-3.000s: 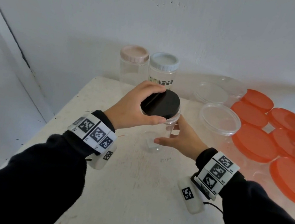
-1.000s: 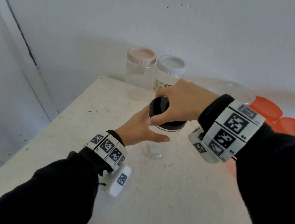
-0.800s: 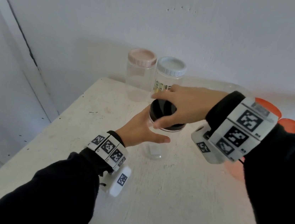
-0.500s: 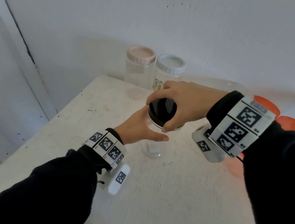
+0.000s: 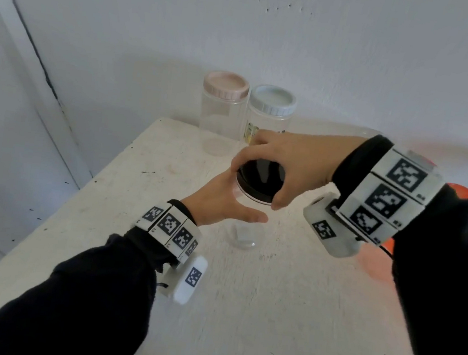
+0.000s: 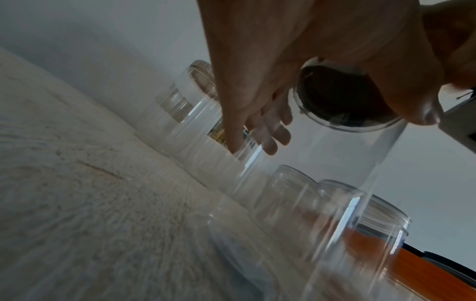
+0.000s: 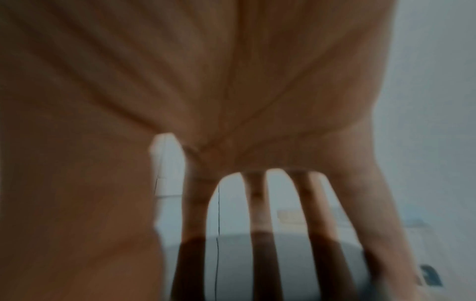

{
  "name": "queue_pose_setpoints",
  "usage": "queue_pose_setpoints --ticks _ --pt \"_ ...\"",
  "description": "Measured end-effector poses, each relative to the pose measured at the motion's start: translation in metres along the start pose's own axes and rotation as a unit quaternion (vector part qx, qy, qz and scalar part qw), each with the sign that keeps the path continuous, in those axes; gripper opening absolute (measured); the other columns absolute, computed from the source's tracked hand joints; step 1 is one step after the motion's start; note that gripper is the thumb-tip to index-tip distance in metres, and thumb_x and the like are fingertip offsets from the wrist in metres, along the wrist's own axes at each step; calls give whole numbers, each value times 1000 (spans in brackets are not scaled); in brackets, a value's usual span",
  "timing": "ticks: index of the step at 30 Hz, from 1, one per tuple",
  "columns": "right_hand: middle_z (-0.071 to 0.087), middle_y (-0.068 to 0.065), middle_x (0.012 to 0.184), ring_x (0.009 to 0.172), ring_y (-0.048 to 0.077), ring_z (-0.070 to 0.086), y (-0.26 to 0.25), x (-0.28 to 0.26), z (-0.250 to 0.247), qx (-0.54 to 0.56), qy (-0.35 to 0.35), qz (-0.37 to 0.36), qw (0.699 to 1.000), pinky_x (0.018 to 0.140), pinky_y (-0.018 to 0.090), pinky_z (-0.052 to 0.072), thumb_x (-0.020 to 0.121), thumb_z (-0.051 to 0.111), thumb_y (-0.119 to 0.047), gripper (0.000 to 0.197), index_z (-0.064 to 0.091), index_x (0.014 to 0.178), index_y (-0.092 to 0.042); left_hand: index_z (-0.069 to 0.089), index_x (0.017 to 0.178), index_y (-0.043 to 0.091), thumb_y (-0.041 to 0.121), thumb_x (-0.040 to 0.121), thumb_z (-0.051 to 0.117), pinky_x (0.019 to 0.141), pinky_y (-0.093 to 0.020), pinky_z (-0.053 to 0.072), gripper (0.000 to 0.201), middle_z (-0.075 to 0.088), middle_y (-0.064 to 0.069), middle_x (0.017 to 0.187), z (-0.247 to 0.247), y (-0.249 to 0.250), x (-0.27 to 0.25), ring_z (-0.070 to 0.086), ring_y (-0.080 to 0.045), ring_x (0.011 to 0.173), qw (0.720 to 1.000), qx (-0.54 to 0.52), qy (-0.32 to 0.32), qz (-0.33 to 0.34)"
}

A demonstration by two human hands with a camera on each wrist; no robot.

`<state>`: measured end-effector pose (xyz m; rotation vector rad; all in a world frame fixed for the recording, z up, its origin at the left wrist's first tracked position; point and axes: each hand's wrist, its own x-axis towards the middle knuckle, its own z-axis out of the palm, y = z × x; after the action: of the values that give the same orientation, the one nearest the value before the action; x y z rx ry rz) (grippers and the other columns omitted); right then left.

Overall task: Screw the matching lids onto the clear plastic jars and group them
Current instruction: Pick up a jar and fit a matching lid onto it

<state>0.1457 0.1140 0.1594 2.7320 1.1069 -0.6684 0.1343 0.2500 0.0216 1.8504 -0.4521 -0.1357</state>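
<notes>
Right hand (image 5: 293, 167) curls over the black lid (image 5: 260, 180) atop the clear jar (image 5: 245, 232); left hand (image 5: 218, 202) wraps the jar from about 8 o'clock, seemingly gripping.

Three cameras on one jar

Head looks down toward 12 o'clock; both wrist views sit close, sharing the black lid (image 5: 260, 177).

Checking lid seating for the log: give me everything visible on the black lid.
The black lid is round, flat-topped and glossy, likely plastic, with a short dark skirt. It sits level on the mouth of the upright clear jar near the table's middle. The right hand reaches over from above, fingers and thumb curled round its rim; the left hand holds the jar's wall just below it. Threads are hidden, so how far it is screwed down cannot be told.
</notes>
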Motion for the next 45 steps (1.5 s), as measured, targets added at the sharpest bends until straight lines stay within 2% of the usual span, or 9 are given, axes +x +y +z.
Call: queue_pose_setpoints --ticks 7,10,14,17,23,29,32,39,45 --pt "55 -5 82 65 7 52 -5 12 13 -15 171 90 981 49 19 35 69 60 -70 62 56 106 -20 38 126 30 17 65 83 86 -7 42 77 54 21 114 2 -2 -2 50 13 105 999 -9 31 -16" --pt "59 -3 100 83 13 55 -2 12 8 -45 117 97 987 65 23 42 69 53 -75 74 52 119 -21 37 127 31 17 65 82 88 -7 40 78 53 21 116 2 -2 -2 49 13 108 999 -13 28 -15" --pt "34 -7 132 121 17 38 3 2 -5 7 -39 9 999 100 38 41 72 76 -41 80 29 136 -43 39 128 30 28 60 83 91 -7 38 81 53 17 121 2 -1 -1 47 9 114 1000 6 18 -7" --pt "39 -8 120 109 14 43 5 2 3 33 23 -7 999 91 34 46 68 78 -34 69 42 126 -44 40 129 25 32 60 83 90 -8 39 82 54 15 120 3 -2 -1 49 7 113 999 24 22 -10" --pt "50 -4 78 70 14 52 -4 13 24 -28 200 110 973 61 27 43 71 50 -76 68 56 105 -17 38 132 21 15 65 83 84 -3 39 81 52 20 116 4 -6 -1 49 18 103 999 -4 33 -6" --pt "35 -5 132 120 18 40 2 0 3 8 -7 14 1000 99 38 42 75 71 -45 76 28 137 -42 39 132 23 19 63 84 87 -5 39 82 53 15 121 4 -6 -1 49 12 110 999 12 32 2" --pt "35 -5 120 107 19 44 2 -1 7 13 21 -3 1000 89 36 48 68 76 -28 72 37 127 -43 43 128 21 23 63 84 89 -10 41 77 56 11 119 5 -7 0 52 5 110 999 20 31 -5" --pt "52 -2 74 64 12 51 -8 13 21 -42 187 115 975 53 23 38 73 53 -72 64 58 96 -13 42 133 18 24 63 85 90 -9 40 83 54 13 121 6 -9 0 51 7 111 1000 -4 23 2" --pt "32 -3 131 116 21 42 -3 -2 3 -19 -18 27 999 94 37 45 73 73 -46 79 27 137 -39 42 129 22 22 63 85 88 -9 41 78 55 13 120 6 -8 0 50 6 111 999 26 31 5"
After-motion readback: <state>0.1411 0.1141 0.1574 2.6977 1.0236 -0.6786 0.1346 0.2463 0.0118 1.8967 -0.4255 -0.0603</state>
